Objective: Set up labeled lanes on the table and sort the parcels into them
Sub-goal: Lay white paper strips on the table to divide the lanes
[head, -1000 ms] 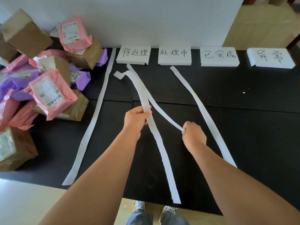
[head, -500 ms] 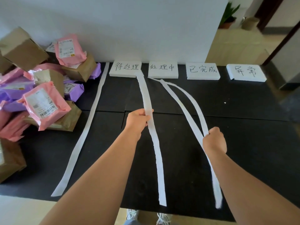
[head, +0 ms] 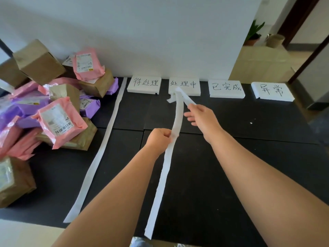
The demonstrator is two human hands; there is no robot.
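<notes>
We read black handwritten characters on four white foam blocks set in a row at the far edge of the table [head: 267,122]. The leftmost block [head: 144,84] says 待处理. The second block [head: 184,85] says 处理中; the end of a paper strip [head: 179,111] overlaps its lower edge, under the characters. The third block [head: 226,88] says 已完成, and the rightmost block [head: 272,90] says 异常. The near pink parcel [head: 59,123] bears a white shipping label with a barcode, and the upper pink parcel [head: 85,64] bears another; their print is too small for us to read.

Probably a home room: potted plant [head: 253,35] by a white wall [head: 160,32], parcels [head: 58,120] heaped on a table [head: 249,157].
</notes>
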